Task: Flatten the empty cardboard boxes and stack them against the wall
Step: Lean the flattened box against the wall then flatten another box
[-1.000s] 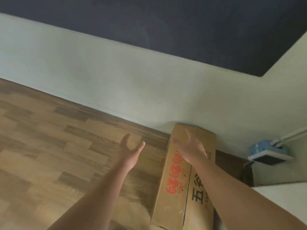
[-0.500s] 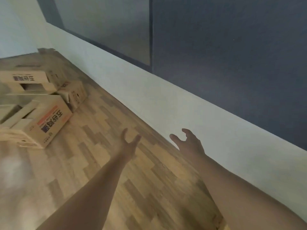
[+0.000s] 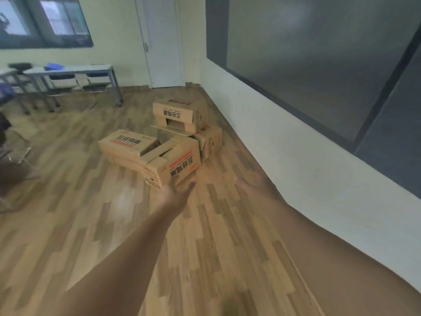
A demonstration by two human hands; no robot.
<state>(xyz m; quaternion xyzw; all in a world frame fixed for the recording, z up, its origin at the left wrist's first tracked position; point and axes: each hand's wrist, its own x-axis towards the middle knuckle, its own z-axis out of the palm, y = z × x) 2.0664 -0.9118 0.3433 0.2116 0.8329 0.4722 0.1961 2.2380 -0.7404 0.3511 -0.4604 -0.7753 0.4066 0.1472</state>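
Note:
Several unflattened cardboard boxes lie clustered on the wooden floor ahead. The nearest box [image 3: 175, 165] has open top flaps and red and black print. Another box [image 3: 124, 143] sits to its left, a third [image 3: 177, 114] stands behind, and a smaller one [image 3: 210, 140] lies near the wall. My left hand [image 3: 174, 193] reaches forward, fingers relaxed, just short of the nearest box and holding nothing. My right hand [image 3: 255, 184] is stretched out to the right of it, blurred, fingers loose and empty. The flattened box from earlier is out of view.
A pale wall [image 3: 296, 156] with a dark panel above runs along the right. A closed door [image 3: 164, 39] stands at the far end. Grey tables [image 3: 75, 70] and chairs [image 3: 13, 142] fill the far left under a window.
The view has swung left from the flattened box at the wall to the pile of boxes. My right hand left the flattened box; both hands now reach toward the pile.

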